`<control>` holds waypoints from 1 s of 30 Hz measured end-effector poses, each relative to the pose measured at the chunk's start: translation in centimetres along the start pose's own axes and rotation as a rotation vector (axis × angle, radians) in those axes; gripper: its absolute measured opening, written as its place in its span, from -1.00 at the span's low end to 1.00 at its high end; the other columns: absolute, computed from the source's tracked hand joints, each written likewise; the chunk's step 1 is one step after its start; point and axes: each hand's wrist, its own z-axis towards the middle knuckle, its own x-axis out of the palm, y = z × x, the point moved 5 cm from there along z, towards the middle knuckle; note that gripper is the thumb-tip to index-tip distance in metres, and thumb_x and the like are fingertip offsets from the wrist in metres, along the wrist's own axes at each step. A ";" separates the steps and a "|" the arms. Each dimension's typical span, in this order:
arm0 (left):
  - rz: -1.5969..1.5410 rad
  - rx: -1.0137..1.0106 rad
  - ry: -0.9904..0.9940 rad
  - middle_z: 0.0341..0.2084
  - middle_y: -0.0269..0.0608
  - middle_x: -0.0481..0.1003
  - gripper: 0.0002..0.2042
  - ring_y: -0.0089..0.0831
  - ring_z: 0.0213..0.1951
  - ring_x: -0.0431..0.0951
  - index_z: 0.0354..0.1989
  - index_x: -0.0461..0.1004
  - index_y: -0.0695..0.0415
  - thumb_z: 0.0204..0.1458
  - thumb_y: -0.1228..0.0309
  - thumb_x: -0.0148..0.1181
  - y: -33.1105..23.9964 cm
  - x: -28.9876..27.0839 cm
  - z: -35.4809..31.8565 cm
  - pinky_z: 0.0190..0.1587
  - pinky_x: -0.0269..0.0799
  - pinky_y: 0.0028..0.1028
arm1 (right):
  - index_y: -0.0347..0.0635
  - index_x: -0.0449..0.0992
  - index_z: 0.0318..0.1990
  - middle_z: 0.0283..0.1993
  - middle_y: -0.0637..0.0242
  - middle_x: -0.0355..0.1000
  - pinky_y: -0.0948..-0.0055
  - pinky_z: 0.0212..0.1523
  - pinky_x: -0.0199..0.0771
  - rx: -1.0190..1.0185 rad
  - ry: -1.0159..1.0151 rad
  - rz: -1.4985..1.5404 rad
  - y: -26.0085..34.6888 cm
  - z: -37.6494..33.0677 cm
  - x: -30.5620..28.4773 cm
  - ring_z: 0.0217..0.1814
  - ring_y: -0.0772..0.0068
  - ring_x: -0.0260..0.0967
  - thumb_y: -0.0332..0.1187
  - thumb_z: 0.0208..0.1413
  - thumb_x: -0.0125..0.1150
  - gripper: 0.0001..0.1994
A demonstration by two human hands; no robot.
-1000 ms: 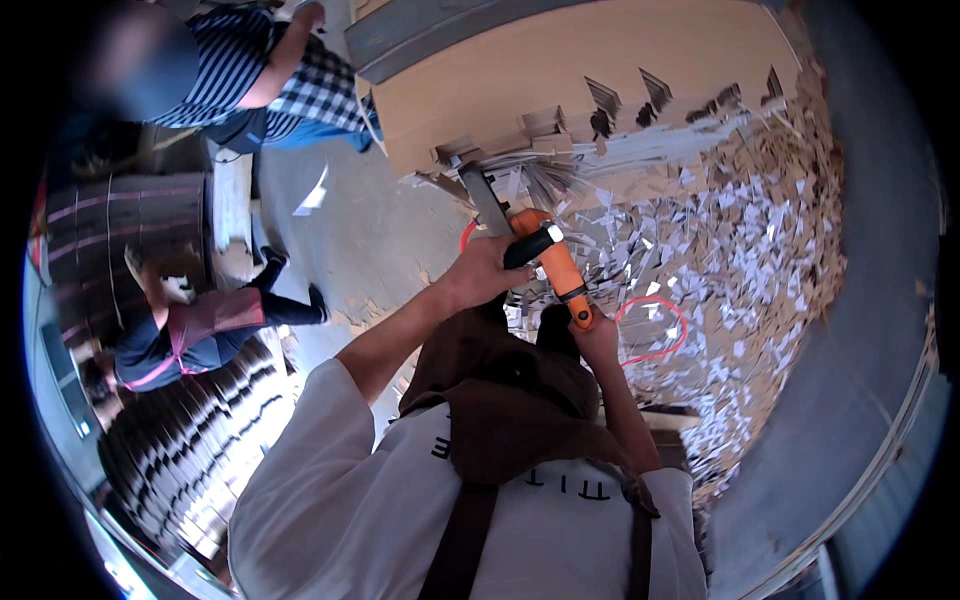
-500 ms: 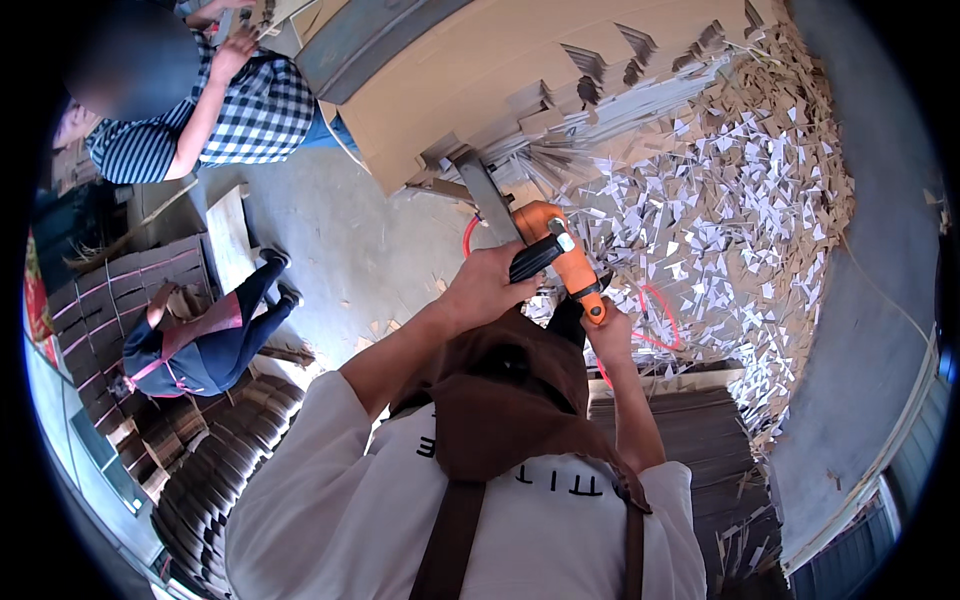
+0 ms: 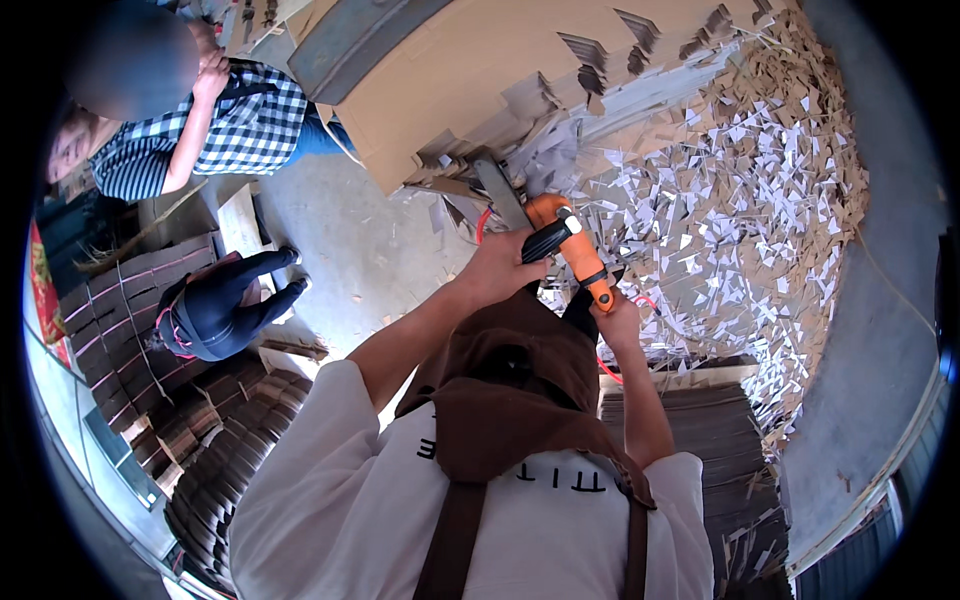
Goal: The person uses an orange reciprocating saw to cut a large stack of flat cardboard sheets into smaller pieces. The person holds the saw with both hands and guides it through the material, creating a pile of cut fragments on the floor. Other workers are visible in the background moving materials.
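Both my hands hold an orange power tool (image 3: 580,255) with a long flat metal bar (image 3: 499,192), much like a small chainsaw. My left hand (image 3: 497,268) is wrapped round its black side handle (image 3: 548,241). At the tool's rear end my right hand (image 3: 617,322) is closed round the grip, which the fingers mostly hide. The bar points away from me, its tip at the notched near edge of a large cardboard stack (image 3: 430,75). Pale loose scraps (image 3: 552,160) hang or fall just right of the bar, smeared by motion. A red hose (image 3: 484,224) shows beside the tool.
White and brown cardboard scraps (image 3: 720,230) cover the floor to the right. A grey metal beam (image 3: 365,40) lies on the stack. One person in a checked shirt (image 3: 250,115) stands far left; another in dark clothes (image 3: 225,310) bends near stacked cardboard (image 3: 235,440).
The tool has shifted slightly right in view, still in both hands. Pale scraps beside the bar have moved. The person in dark clothes has bent and turned; the checked-shirt person's arm has moved.
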 end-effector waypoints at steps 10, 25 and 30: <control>0.025 -0.040 0.005 -0.59 -0.19 0.42 -0.69 -0.57 -0.47 0.39 -0.24 0.43 0.31 -0.06 0.34 0.26 0.8 0.9 1.9 -0.34 0.36 -0.46 | -0.18 0.42 -0.30 -0.47 0.00 0.47 0.02 -0.35 0.43 0.008 0.020 0.026 -1.5 1.2 0.5 -0.36 -0.13 0.44 -0.25 -0.12 0.25 -0.74; 0.070 -0.032 -0.008 -0.66 -0.35 0.35 -0.67 -0.58 -0.59 0.35 -0.17 0.47 0.23 -0.04 0.27 0.24 2.2 2.4 4.0 -0.48 0.30 -0.50 | -0.18 0.46 -0.22 -0.44 0.04 0.49 0.07 -0.32 0.46 0.036 0.072 -0.031 -4.2 3.4 1.3 -0.34 -0.06 0.46 -0.24 -0.11 0.26 -0.70; -0.021 -0.042 0.008 -0.67 -0.34 0.35 -0.68 -0.60 -0.60 0.37 -0.18 0.47 0.23 -0.04 0.28 0.24 2.8 2.8 5.7 -0.49 0.32 -0.49 | -0.20 0.47 -0.25 -0.47 0.04 0.48 0.08 -0.34 0.46 0.002 0.059 0.013 -4.6 5.1 1.6 -0.36 -0.08 0.46 -0.26 -0.13 0.29 -0.71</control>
